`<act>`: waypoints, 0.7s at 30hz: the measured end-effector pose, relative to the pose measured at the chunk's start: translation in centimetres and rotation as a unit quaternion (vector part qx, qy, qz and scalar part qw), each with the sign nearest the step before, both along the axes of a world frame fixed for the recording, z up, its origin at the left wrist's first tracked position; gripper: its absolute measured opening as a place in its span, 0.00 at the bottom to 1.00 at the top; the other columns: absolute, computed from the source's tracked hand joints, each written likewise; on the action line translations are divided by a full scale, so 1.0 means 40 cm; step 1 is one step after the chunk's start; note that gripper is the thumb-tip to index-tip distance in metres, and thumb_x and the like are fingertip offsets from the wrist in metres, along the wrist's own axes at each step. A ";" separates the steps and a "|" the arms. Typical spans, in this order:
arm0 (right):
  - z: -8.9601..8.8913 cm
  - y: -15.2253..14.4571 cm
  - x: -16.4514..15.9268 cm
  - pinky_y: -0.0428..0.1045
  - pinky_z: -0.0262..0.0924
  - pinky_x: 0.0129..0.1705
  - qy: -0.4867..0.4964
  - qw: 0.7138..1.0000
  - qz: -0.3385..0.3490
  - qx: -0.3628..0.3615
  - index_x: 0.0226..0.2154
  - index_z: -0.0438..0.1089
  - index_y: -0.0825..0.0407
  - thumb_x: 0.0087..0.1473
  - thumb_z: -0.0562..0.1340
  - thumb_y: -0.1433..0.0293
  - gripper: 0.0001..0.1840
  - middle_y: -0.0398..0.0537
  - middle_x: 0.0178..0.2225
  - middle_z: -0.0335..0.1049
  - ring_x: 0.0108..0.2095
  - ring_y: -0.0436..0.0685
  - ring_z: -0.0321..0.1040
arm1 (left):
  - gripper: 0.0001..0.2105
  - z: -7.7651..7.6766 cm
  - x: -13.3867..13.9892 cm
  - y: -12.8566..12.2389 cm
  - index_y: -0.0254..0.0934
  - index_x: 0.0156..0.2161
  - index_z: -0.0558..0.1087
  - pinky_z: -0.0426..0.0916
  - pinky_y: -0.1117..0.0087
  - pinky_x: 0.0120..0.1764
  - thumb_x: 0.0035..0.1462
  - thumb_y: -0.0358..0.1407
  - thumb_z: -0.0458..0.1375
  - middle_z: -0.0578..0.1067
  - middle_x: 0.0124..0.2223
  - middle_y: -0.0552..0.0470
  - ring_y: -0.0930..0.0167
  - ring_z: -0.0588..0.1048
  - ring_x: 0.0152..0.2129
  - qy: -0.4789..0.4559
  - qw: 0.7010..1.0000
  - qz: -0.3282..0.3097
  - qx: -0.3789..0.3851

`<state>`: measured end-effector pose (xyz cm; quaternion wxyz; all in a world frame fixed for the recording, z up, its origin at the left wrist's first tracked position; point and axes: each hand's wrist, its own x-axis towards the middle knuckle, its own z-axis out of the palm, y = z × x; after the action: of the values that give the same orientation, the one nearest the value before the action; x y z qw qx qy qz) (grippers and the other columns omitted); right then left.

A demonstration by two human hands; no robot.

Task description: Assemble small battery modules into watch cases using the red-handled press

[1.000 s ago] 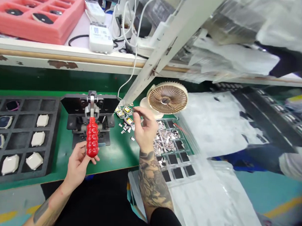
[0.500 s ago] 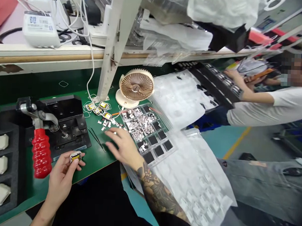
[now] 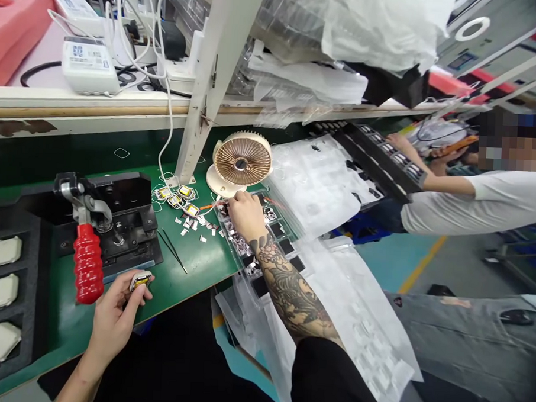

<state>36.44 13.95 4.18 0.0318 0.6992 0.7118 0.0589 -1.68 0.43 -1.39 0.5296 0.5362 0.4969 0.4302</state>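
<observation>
My left hand (image 3: 114, 319) grips a small white square device housing (image 3: 141, 280) with something yellow inside it, between thumb and fingers, above the table's front edge. Over the back left of a clear compartment tray (image 3: 242, 270) is my right hand (image 3: 247, 215), its back turned to me and its fingertips hidden. Small white and dark pieces fill several of the tray's compartments. More white pieces (image 3: 195, 223) lie loose on the green table, left of the tray. Black tweezers (image 3: 173, 251) rest between my two hands. Yellow-centred parts with thin white wires (image 3: 174, 200) lie in a cluster behind the loose pieces.
A red-handled toggle clamp (image 3: 88, 264) on a black fixture stands at left, beside a black foam tray (image 3: 34, 262) with white housings. A fan (image 3: 242, 161) stands behind the clear tray. Plastic sheeting (image 3: 308, 179) lies to the right, near another person's arm (image 3: 450, 184).
My right hand has moved from the table area left of the tray, up and right onto the tray's back left. My left hand still holds the housing, now tilted differently.
</observation>
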 end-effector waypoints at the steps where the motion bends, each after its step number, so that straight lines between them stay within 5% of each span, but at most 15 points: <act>1: 0.000 0.000 -0.001 0.58 0.52 0.52 0.002 1.000 0.002 0.002 0.44 0.80 0.59 0.71 0.57 0.74 0.15 0.65 0.48 0.76 0.50 0.67 0.66 | 0.15 0.002 0.001 0.000 0.39 0.57 0.78 0.81 0.64 0.37 0.71 0.44 0.65 0.85 0.52 0.41 0.65 0.83 0.34 0.001 1.000 -0.002 0.000; 6: 0.007 -0.018 0.022 0.56 0.55 0.50 0.021 0.999 -0.018 0.037 0.48 0.78 0.58 0.71 0.55 0.75 0.16 0.64 0.50 0.76 0.49 0.65 0.68 | 0.16 0.003 0.008 0.003 0.40 0.60 0.74 0.80 0.63 0.40 0.73 0.44 0.64 0.85 0.53 0.41 0.65 0.83 0.35 -0.015 1.000 0.001 -0.021; 9: 0.014 -0.066 0.018 0.53 0.60 0.46 0.141 0.984 -0.038 0.106 0.50 0.75 0.56 0.73 0.51 0.75 0.16 0.58 0.47 0.77 0.44 0.61 0.71 | 0.13 0.005 0.004 0.008 0.40 0.55 0.73 0.78 0.63 0.41 0.73 0.44 0.64 0.85 0.51 0.42 0.66 0.82 0.34 -0.018 0.999 0.008 -0.028; 14: 0.019 -0.204 -0.138 0.52 0.65 0.42 0.410 0.888 0.021 0.208 0.46 0.75 0.49 0.76 0.53 0.69 0.14 0.47 0.37 0.74 0.36 0.56 0.71 | 0.10 0.041 -0.005 0.019 0.40 0.51 0.79 0.72 0.69 0.38 0.72 0.43 0.64 0.82 0.40 0.49 0.68 0.77 0.32 0.075 0.996 -0.054 0.019; 21: -0.034 -0.301 -0.436 0.55 0.74 0.44 0.614 0.771 0.107 0.129 0.53 0.78 0.44 0.73 0.62 0.71 0.12 0.48 0.41 0.80 0.41 0.58 0.78 | 0.10 0.071 0.009 0.033 0.39 0.47 0.84 0.70 0.67 0.39 0.71 0.42 0.65 0.85 0.41 0.47 0.67 0.77 0.33 0.105 0.992 -0.056 0.050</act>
<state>19.01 1.93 2.81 -0.5092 0.5034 0.6355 -0.2888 -1.34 1.74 1.43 0.4704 0.6312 0.4970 0.3651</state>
